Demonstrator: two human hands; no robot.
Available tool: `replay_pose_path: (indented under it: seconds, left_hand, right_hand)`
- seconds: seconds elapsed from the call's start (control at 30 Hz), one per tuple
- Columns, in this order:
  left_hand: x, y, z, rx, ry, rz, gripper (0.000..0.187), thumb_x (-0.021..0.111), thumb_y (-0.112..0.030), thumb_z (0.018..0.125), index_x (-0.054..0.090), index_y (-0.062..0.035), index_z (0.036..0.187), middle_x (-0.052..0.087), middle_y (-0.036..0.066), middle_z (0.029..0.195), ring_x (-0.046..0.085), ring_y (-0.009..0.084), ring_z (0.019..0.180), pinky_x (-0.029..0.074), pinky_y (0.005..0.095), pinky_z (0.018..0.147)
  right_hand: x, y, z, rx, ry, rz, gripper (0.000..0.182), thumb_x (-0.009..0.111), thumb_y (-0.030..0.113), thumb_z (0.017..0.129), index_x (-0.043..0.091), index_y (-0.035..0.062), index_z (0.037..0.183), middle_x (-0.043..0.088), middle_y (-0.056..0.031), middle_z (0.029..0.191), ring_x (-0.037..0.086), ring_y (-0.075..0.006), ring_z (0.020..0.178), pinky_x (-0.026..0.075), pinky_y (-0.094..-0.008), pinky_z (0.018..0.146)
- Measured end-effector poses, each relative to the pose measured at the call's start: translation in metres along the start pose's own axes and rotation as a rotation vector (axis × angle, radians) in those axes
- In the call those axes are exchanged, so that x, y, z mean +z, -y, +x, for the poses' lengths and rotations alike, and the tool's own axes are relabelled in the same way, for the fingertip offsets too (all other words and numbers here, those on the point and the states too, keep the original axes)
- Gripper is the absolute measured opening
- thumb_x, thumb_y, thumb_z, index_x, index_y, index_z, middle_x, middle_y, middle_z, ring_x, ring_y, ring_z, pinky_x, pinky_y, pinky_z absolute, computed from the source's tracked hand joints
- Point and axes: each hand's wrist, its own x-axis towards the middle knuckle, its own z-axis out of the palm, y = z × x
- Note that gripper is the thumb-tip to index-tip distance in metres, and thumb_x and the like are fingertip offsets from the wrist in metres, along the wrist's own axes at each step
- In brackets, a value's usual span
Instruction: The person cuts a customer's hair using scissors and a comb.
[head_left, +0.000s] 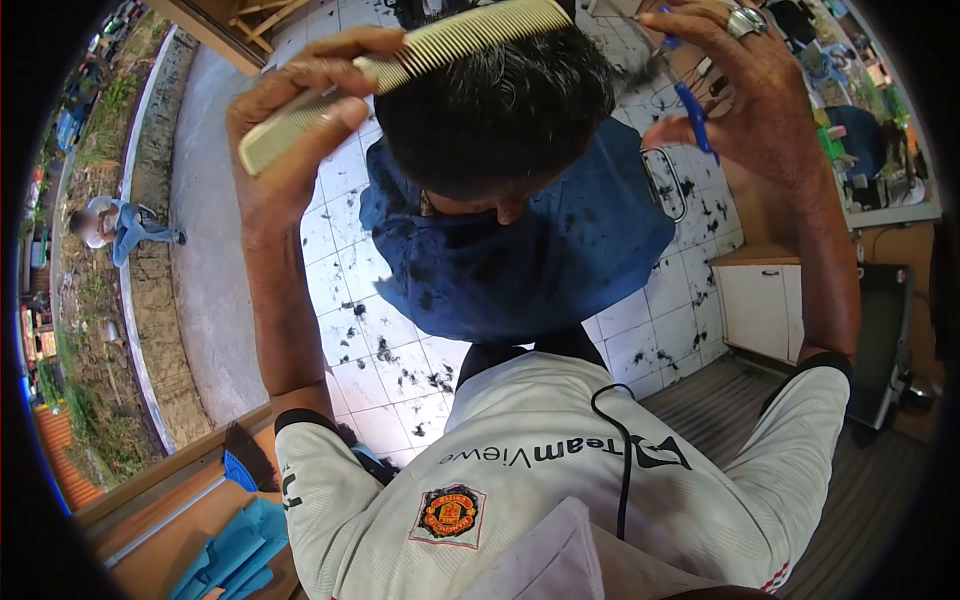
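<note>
My left hand (290, 130) grips a pale yellow comb (480, 42), fingers and thumb closed round its near end. The comb slants up to the right, its teeth against the dark hair (490, 110) of a seated person whose head is bent down. Beside the other side of that head, my right hand (755, 105) holds scissors (692, 115) by their blue finger loops. The blades are blurred and point toward the hair. A dark blue cape (520, 265) covers the seated person's shoulders and body, with cut hair scattered on it.
Hair clippings lie over the white tiled floor (400, 390). At right stand a white cabinet (755, 305) and a mirror (860, 110). A metal chair armrest (670, 185) shows beside the cape. A broom (245, 465) leans at lower left; another person (120, 225) sits outside.
</note>
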Motion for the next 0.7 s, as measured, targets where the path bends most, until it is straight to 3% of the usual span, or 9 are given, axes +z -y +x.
replay_pose_path:
  seconds: [0.1,0.17,0.23,0.3,0.33,0.43,0.5,0.57,0.7]
  left_hand:
    - [0.015,-0.007,-0.012,-0.015,0.120,-0.106,0.005,0.062,-0.003,0.081,0.067,-0.0046,0.079,0.070,0.022,0.114,0.066,0.0374,0.111,0.052,0.0491,0.099]
    - [0.019,-0.008,-0.015,0.115,0.275,-0.136,0.007,0.065,0.003,0.076,0.066,-0.0035,0.073,0.072,0.022,0.109,0.069,0.0371,0.107,0.056,0.0481,0.092]
    - [0.024,-0.014,-0.020,0.201,0.338,-0.013,0.014,0.069,0.007,0.069,0.067,-0.0040,0.077,0.073,0.020,0.108,0.071,0.0340,0.102,0.058,0.0409,0.087]
    - [0.034,-0.027,-0.029,0.138,0.247,0.045,0.016,0.071,0.001,0.076,0.071,-0.0029,0.091,0.073,0.019,0.107,0.072,0.0339,0.098,0.059,0.0408,0.084]
    - [0.035,-0.029,-0.034,0.141,0.249,0.043,0.016,0.071,0.001,0.076,0.071,-0.0029,0.091,0.073,0.019,0.107,0.072,0.0339,0.098,0.059,0.0408,0.084]
    - [0.034,-0.038,-0.041,-0.146,0.201,-0.044,0.026,0.069,-0.010,0.087,0.070,0.0004,0.111,0.073,0.019,0.107,0.073,0.0324,0.096,0.061,0.0378,0.073]
    - [0.026,-0.050,-0.036,-0.642,0.008,-0.255,0.034,0.062,-0.017,0.094,0.065,0.0058,0.120,0.071,0.023,0.108,0.073,0.0311,0.094,0.063,0.0325,0.062]
    - [0.027,-0.040,-0.036,-0.496,-0.253,-0.342,0.041,0.050,-0.014,0.100,0.051,0.0190,0.124,0.063,0.036,0.109,0.074,0.0337,0.084,0.063,0.0221,0.052]
    - [0.024,-0.046,-0.023,-0.418,-0.261,-0.484,0.044,0.041,-0.018,0.105,0.046,0.0183,0.129,0.064,0.034,0.112,0.072,0.0334,0.095,0.065,0.0262,0.062]
  right_hand:
    - [0.011,-0.003,-0.012,0.019,-0.058,-0.074,0.049,0.089,0.048,0.065,0.065,0.0087,0.079,0.069,-0.0054,0.071,0.072,-0.0240,0.077,0.040,-0.0559,0.109]
    - [0.010,0.007,-0.008,0.151,0.069,-0.019,0.050,0.089,0.048,0.066,0.065,0.0092,0.085,0.069,-0.0043,0.072,0.072,-0.0230,0.080,0.039,-0.0563,0.110]
    - [0.014,0.015,-0.007,0.158,0.065,-0.025,0.051,0.089,0.048,0.066,0.065,0.0095,0.088,0.068,-0.0037,0.072,0.072,-0.0228,0.081,0.038,-0.0565,0.111]
    - [0.035,0.014,-0.016,0.090,-0.069,-0.044,0.052,0.085,0.046,0.063,0.066,0.0082,0.092,0.070,-0.0027,0.074,0.070,-0.0186,0.068,0.046,-0.0473,0.106]
    - [0.038,0.011,-0.020,0.045,-0.085,-0.024,0.050,0.085,0.046,0.063,0.066,0.0090,0.091,0.068,-0.0022,0.075,0.070,-0.0182,0.072,0.044,-0.0481,0.110]
    - [0.046,0.013,-0.022,0.005,-0.052,0.105,0.049,0.085,0.046,0.063,0.065,0.0095,0.089,0.065,-0.0019,0.068,0.070,-0.0177,0.071,0.042,-0.0486,0.111]
    - [0.037,0.026,-0.012,-0.001,-0.067,0.033,0.050,0.085,0.047,0.063,0.065,0.0095,0.089,0.065,-0.0022,0.070,0.069,-0.0169,0.071,0.042,-0.0484,0.112]
    - [0.031,0.034,-0.008,-0.010,-0.086,-0.039,0.051,0.085,0.048,0.062,0.065,0.0095,0.089,0.064,-0.0025,0.071,0.069,-0.0161,0.071,0.041,-0.0481,0.113]
    - [0.033,0.029,-0.016,-0.061,-0.029,0.005,0.062,0.085,0.055,0.057,0.063,0.0094,0.093,0.065,-0.0043,0.083,0.069,-0.0165,0.075,0.038,-0.0479,0.114]
